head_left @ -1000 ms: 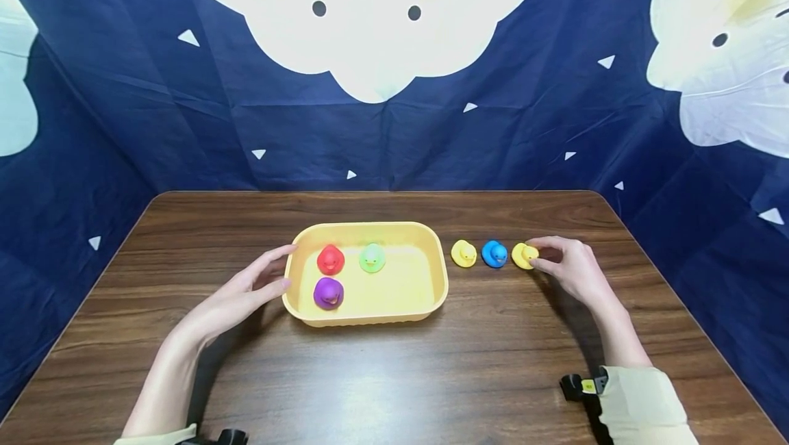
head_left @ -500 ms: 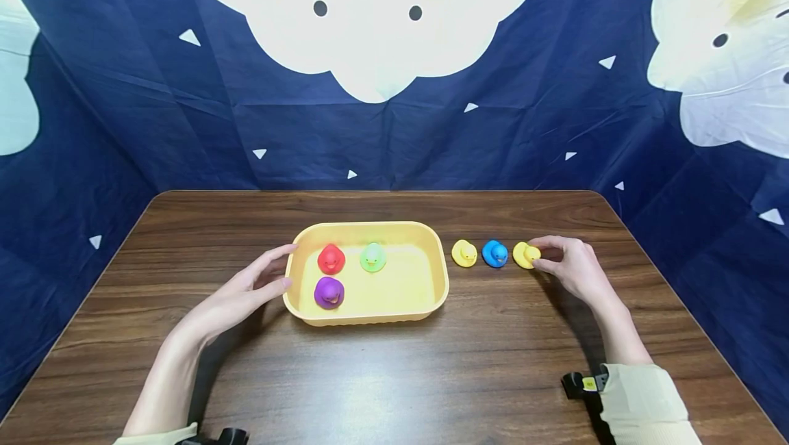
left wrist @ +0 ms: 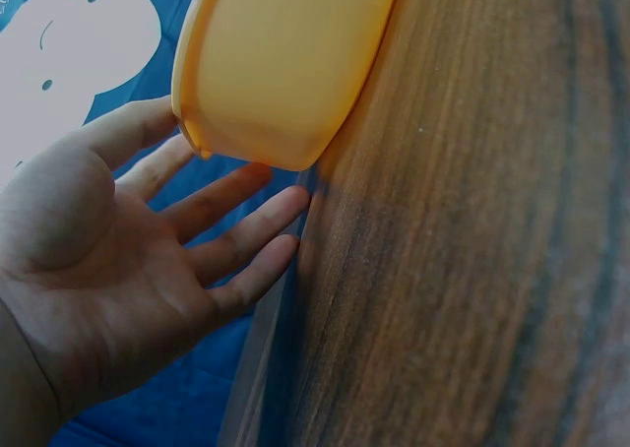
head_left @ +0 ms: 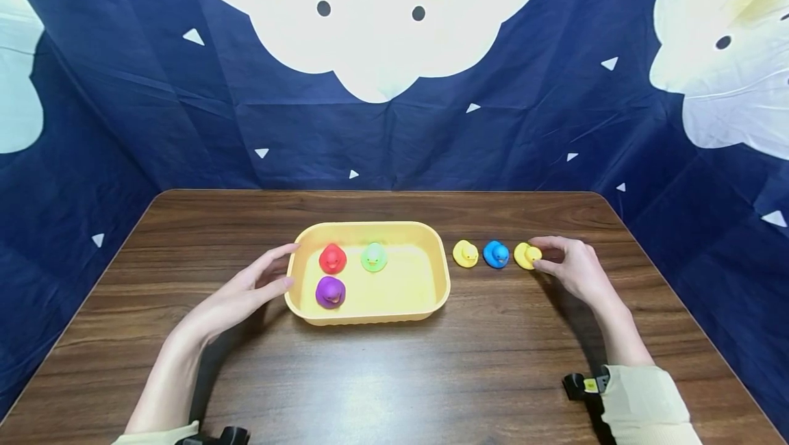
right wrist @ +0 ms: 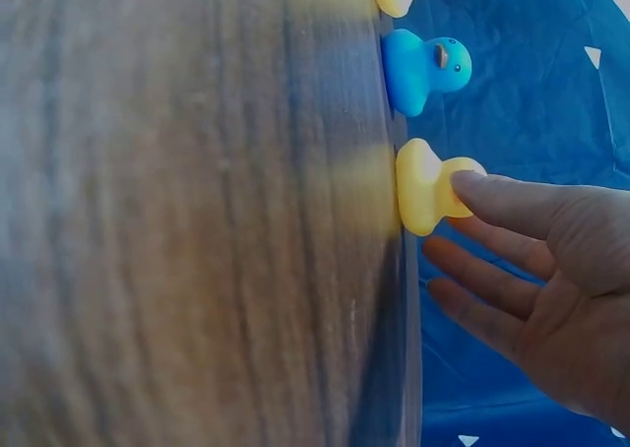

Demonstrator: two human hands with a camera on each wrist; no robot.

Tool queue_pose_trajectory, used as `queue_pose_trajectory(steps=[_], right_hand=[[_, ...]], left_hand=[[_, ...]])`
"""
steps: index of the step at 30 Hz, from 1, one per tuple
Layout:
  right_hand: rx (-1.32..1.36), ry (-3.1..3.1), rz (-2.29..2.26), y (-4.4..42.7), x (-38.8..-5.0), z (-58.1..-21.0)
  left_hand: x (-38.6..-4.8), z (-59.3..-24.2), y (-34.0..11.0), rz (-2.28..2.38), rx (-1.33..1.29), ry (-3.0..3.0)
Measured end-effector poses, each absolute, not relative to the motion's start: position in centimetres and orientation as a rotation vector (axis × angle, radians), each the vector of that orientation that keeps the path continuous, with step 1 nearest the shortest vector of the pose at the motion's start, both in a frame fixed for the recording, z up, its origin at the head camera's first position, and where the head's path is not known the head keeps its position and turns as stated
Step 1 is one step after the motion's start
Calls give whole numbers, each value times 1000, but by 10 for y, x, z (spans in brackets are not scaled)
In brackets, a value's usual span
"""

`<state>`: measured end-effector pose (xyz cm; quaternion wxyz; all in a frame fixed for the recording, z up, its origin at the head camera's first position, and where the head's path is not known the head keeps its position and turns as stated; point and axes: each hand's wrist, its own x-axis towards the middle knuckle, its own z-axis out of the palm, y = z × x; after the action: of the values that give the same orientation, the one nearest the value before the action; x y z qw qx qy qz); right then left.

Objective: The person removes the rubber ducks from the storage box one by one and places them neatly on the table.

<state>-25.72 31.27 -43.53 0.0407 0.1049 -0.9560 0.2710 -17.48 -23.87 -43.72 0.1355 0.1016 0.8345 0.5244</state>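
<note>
A pale yellow tray [head_left: 394,294] holds a red duck [head_left: 333,259], a green duck [head_left: 373,257] and a purple duck [head_left: 330,292]. My left hand [head_left: 240,298] touches the tray's left end with thumb and fingertips, its fingers spread and relaxed; the left wrist view shows the hand [left wrist: 128,221] against the tray wall [left wrist: 285,73]. Right of the tray stand a yellow duck [head_left: 465,253], a blue duck [head_left: 496,254] and another yellow duck [head_left: 527,255] in a row. My right hand [head_left: 573,270] pinches that rightmost duck; in the right wrist view the thumb lies on its head.
The wooden table [head_left: 468,370] has its back edge against a dark blue cloth [head_left: 394,144] printed with white clouds. Black devices are strapped at both wrists, the right one [head_left: 574,387] beside a pale sleeve [head_left: 647,400].
</note>
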Motion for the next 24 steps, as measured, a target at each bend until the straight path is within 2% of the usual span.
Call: queue_pose_trajectory(steps=[12, 24], right_hand=[[344, -2845, 850, 305, -254, -420], [418, -2641, 880, 278, -252, -404]], left_hand=[[-175, -438, -239, 1512, 297, 2425], [-175, -438, -239, 1536, 299, 2409]])
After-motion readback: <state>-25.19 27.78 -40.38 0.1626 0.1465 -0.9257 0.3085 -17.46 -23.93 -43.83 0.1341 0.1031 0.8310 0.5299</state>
